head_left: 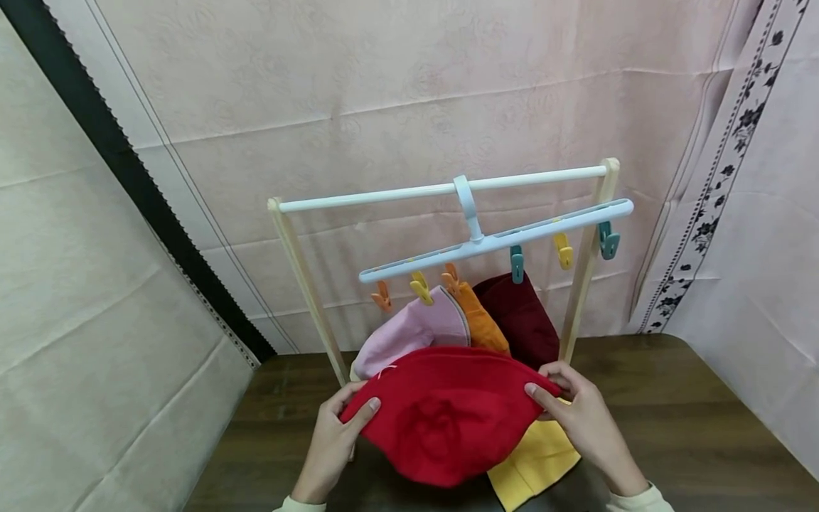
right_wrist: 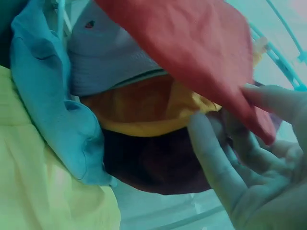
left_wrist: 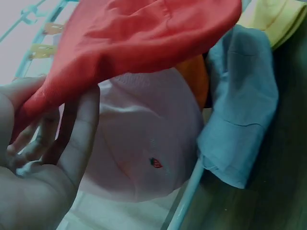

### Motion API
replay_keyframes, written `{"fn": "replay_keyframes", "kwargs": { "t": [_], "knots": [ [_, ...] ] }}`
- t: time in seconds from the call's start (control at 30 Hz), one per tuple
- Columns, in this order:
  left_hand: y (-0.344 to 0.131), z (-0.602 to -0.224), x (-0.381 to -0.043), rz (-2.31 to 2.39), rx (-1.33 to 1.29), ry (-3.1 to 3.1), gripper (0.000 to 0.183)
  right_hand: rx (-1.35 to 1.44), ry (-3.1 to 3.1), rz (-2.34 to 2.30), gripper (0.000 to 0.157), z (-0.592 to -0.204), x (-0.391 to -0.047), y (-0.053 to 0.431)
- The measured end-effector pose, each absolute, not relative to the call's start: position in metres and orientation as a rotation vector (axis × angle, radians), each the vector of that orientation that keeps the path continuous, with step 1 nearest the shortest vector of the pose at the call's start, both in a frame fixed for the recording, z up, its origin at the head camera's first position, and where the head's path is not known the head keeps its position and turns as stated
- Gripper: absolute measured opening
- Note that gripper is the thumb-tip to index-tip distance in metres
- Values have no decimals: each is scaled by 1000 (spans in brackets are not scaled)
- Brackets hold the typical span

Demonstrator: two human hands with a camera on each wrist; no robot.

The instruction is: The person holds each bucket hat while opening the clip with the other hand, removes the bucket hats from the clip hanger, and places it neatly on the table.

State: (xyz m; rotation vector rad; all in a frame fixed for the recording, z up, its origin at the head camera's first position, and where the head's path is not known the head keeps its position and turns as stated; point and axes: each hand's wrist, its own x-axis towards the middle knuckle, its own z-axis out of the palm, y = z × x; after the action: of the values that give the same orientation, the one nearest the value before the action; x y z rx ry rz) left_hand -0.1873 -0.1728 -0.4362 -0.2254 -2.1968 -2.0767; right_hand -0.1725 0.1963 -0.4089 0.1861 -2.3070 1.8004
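A red bucket hat is stretched flat between both hands in front of the rack. My left hand pinches its left end, thumb on the near side; my right hand pinches the right end the same way. Behind it, a pink hat and an orange hat hang from clips on a light blue hanger. A dark maroon hat hangs beside them. The left wrist view shows a small strawberry patch on the pink hat.
The hanger hooks over the white bar of a small rack. Orange, yellow and teal clips line the hanger. Yellow cloth lies on the dark wooden table, partly under the red hat. A blue cloth item hangs over a low rail.
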Motion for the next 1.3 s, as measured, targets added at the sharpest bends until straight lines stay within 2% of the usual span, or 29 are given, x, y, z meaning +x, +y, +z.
{"fn": "replay_keyframes", "kwargs": {
  "t": [0.43, 0.83, 1.3],
  "knots": [
    [-177, -439, -192, -2047, -185, -2434, 39, 201, -2416, 2010, 30, -423, -175, 209],
    [-181, -444, -199, -2067, -449, -2631, 62, 110, -2586, 1928, 20, -439, -184, 206],
    [-194, -470, -213, -2026, -1, -2564, 48, 184, -2647, 2010, 15, -459, -194, 193]
  ]
}}
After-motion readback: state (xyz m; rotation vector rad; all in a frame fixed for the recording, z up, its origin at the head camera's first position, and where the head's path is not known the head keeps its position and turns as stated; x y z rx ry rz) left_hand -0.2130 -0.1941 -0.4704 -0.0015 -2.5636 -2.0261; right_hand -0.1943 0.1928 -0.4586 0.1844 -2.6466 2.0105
